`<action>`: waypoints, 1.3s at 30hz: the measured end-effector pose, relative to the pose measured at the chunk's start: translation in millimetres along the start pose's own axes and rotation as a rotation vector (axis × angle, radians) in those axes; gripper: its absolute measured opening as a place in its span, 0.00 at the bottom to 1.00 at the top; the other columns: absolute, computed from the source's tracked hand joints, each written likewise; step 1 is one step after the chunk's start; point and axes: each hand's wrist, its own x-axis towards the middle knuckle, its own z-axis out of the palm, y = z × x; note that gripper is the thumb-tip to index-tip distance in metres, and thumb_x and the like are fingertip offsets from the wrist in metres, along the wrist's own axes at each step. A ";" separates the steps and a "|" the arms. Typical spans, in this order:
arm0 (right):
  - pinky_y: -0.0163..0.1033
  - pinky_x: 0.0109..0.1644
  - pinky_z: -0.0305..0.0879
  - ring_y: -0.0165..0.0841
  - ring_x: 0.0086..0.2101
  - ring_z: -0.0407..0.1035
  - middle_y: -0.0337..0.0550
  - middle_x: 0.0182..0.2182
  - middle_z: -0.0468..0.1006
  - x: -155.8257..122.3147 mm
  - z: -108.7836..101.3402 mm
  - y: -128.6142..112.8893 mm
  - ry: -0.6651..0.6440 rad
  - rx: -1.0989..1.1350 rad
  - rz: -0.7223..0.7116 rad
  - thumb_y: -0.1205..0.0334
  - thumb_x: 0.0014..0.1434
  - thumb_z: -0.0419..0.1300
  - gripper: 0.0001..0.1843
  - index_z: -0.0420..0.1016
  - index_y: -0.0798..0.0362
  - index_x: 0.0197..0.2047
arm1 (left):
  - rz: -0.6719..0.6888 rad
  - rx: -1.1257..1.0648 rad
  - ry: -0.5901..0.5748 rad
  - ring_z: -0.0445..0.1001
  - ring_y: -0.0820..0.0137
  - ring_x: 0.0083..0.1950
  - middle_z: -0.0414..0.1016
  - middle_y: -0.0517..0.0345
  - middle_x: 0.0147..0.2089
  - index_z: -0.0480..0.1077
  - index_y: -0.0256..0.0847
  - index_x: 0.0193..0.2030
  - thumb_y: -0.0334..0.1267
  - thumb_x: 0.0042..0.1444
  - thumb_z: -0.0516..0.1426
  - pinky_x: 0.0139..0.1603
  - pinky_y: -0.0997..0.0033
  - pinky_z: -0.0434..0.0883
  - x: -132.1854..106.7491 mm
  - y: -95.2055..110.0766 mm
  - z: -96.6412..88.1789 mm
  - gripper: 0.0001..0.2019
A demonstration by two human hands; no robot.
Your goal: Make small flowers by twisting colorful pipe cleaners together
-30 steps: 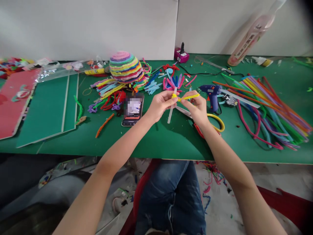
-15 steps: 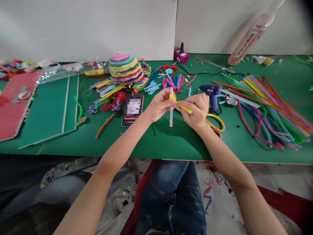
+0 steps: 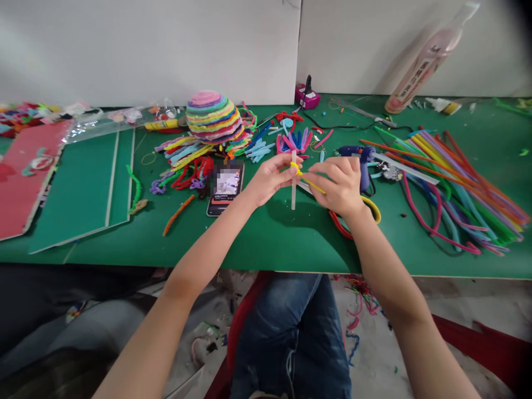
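Upright between my hands is a translucent glue stick (image 3: 293,194), with a yellow pipe cleaner (image 3: 312,184) looped around its upper part. My left hand (image 3: 272,178) is closed, pinching the stick at the loop between thumb and fingers. The pipe cleaner's free end slants down to the right, into the bent fingers of my right hand (image 3: 338,185), which is closed on it; its fingertips are partly hidden. Under my right hand and wrist lie scissors with yellow and red handles (image 3: 376,209). Behind that hand, a blue glue gun (image 3: 364,166) rests on the table.
Pipe cleaners (image 3: 465,188) lie in a large bundle on the right. A phone (image 3: 226,188) sits left of my hands, before a striped ball-like piece (image 3: 216,117). Cut pipe cleaner pieces surround a pink-and-blue one (image 3: 294,141). A pink bottle (image 3: 428,61) stands at the back right.
My right hand has shifted slightly right and its fingers have changed position along the yellow pipe cleaner. More of the red scissor handle shows. My left hand has barely moved.
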 end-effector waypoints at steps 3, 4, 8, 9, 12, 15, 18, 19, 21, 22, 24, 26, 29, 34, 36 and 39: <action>0.46 0.44 0.62 0.35 0.39 0.70 0.40 0.36 0.77 5.1 1.4 -3.4 0.065 0.283 0.233 0.57 0.63 0.50 0.11 0.73 0.46 0.43 | -0.063 0.096 0.006 0.75 0.75 0.41 0.75 0.59 0.41 0.72 0.39 0.44 0.40 0.45 0.66 0.46 0.72 0.73 2.1 -3.5 -2.0 0.18; 0.44 0.42 0.64 0.33 0.37 0.71 0.41 0.36 0.76 6.2 3.3 -4.2 0.102 0.393 0.341 0.55 0.64 0.49 0.13 0.71 0.47 0.44 | -0.079 0.120 0.012 0.75 0.75 0.40 0.75 0.58 0.40 0.71 0.38 0.44 0.39 0.45 0.66 0.46 0.71 0.72 2.4 -5.2 -1.8 0.19; 0.37 0.31 0.65 0.28 0.28 0.69 0.40 0.35 0.75 7.8 12.5 -3.6 0.035 0.720 0.675 0.49 0.58 0.57 0.14 0.71 0.48 0.43 | -0.091 0.226 0.016 0.75 0.76 0.34 0.75 0.59 0.34 0.68 0.37 0.42 0.38 0.45 0.66 0.38 0.73 0.72 1.4 -10.0 0.8 0.18; 0.36 0.30 0.65 0.27 0.27 0.68 0.40 0.33 0.75 7.8 13.8 -2.7 -0.026 0.772 0.705 0.49 0.54 0.61 0.15 0.72 0.49 0.41 | -0.068 0.247 0.022 0.74 0.76 0.33 0.74 0.60 0.33 0.67 0.37 0.40 0.37 0.45 0.66 0.37 0.74 0.72 1.0 -9.9 1.0 0.17; 0.35 0.31 0.66 0.26 0.26 0.67 0.36 0.28 0.73 7.9 13.7 0.5 -0.076 0.897 0.756 0.50 0.49 0.66 0.15 0.72 0.51 0.34 | 0.004 0.293 0.040 0.74 0.77 0.34 0.74 0.60 0.36 0.67 0.37 0.36 0.35 0.44 0.66 0.38 0.75 0.71 0.3 -6.3 -1.4 0.15; 0.34 0.32 0.66 0.24 0.26 0.66 0.35 0.28 0.73 8.3 11.0 2.8 0.018 0.937 0.812 0.51 0.48 0.67 0.14 0.70 0.51 0.32 | -0.026 0.429 0.013 0.73 0.78 0.32 0.75 0.57 0.35 0.70 0.36 0.37 0.36 0.49 0.62 0.34 0.76 0.70 0.0 -1.1 -5.0 0.09; 0.35 0.34 0.68 0.25 0.29 0.69 0.37 0.34 0.75 8.2 11.1 1.8 -0.024 0.980 0.811 0.53 0.43 0.70 0.17 0.71 0.50 0.34 | 0.045 0.612 0.033 0.72 0.77 0.29 0.76 0.56 0.32 0.73 0.36 0.37 0.37 0.53 0.59 0.31 0.75 0.69 -0.2 -0.6 -4.8 0.07; 0.35 0.34 0.69 0.26 0.30 0.69 0.38 0.33 0.76 8.0 11.7 0.8 -0.065 0.994 0.809 0.53 0.41 0.71 0.18 0.72 0.51 0.33 | 0.097 0.653 0.048 0.73 0.75 0.31 0.77 0.56 0.33 0.74 0.36 0.36 0.36 0.52 0.60 0.33 0.74 0.69 -0.2 -1.5 -3.9 0.07; 0.36 0.32 0.69 0.28 0.28 0.70 0.38 0.29 0.76 7.7 12.3 -1.1 -0.134 1.003 0.813 0.54 0.40 0.71 0.17 0.73 0.52 0.31 | 0.179 0.707 0.060 0.75 0.73 0.36 0.79 0.55 0.35 0.75 0.36 0.35 0.35 0.51 0.60 0.38 0.72 0.70 -0.2 -2.9 -2.2 0.06; 0.35 0.30 0.68 0.27 0.27 0.69 0.37 0.26 0.75 7.7 11.7 -1.4 -0.151 0.996 0.812 0.54 0.40 0.71 0.16 0.73 0.52 0.29 | 0.205 0.732 0.054 0.75 0.72 0.36 0.79 0.55 0.35 0.75 0.37 0.35 0.35 0.51 0.60 0.39 0.71 0.70 -0.2 -2.3 -2.1 0.05; 0.34 0.28 0.66 0.26 0.24 0.68 0.35 0.23 0.74 8.2 7.9 0.5 -0.149 0.970 0.788 0.56 0.40 0.70 0.13 0.73 0.53 0.27 | 0.232 0.782 0.041 0.75 0.72 0.35 0.79 0.56 0.34 0.76 0.37 0.34 0.35 0.51 0.60 0.39 0.70 0.70 -0.4 3.3 -5.1 0.05; 0.33 0.26 0.66 0.26 0.24 0.67 0.35 0.23 0.74 9.1 1.3 5.7 -0.098 0.926 0.750 0.59 0.42 0.70 0.11 0.74 0.53 0.27 | 0.236 0.817 0.061 0.74 0.72 0.33 0.78 0.56 0.32 0.76 0.37 0.33 0.35 0.51 0.60 0.37 0.70 0.69 -1.2 14.6 -12.9 0.05; 0.32 0.24 0.64 0.24 0.23 0.66 0.35 0.24 0.73 9.9 -9.0 15.6 0.034 0.845 0.721 0.60 0.45 0.68 0.09 0.75 0.52 0.30 | 0.215 0.792 0.144 0.74 0.71 0.34 0.78 0.55 0.31 0.75 0.37 0.32 0.38 0.50 0.61 0.38 0.71 0.68 -3.8 33.9 -28.9 0.06; 0.32 0.25 0.65 0.22 0.24 0.64 0.36 0.33 0.75 9.4 -13.7 16.9 -0.021 0.913 0.684 0.57 0.47 0.68 0.14 0.76 0.49 0.37 | -0.006 0.934 0.011 0.74 0.71 0.34 0.78 0.55 0.32 0.75 0.39 0.31 0.36 0.49 0.62 0.39 0.72 0.66 -7.2 35.0 -43.5 0.04; 0.31 0.27 0.66 0.22 0.26 0.65 0.36 0.33 0.75 9.3 -11.7 12.7 -0.099 0.970 0.680 0.55 0.48 0.67 0.16 0.74 0.49 0.41 | -0.062 1.088 -0.089 0.73 0.70 0.34 0.77 0.57 0.31 0.75 0.40 0.29 0.33 0.47 0.62 0.40 0.71 0.65 -6.6 26.5 -42.4 0.01; 0.31 0.29 0.65 0.24 0.27 0.67 0.35 0.31 0.74 8.9 -6.8 7.1 -0.148 0.997 0.672 0.53 0.49 0.67 0.20 0.69 0.49 0.43 | 0.032 1.151 -0.109 0.71 0.69 0.39 0.76 0.57 0.35 0.75 0.41 0.29 0.33 0.48 0.62 0.45 0.69 0.64 -4.9 16.9 -33.7 0.01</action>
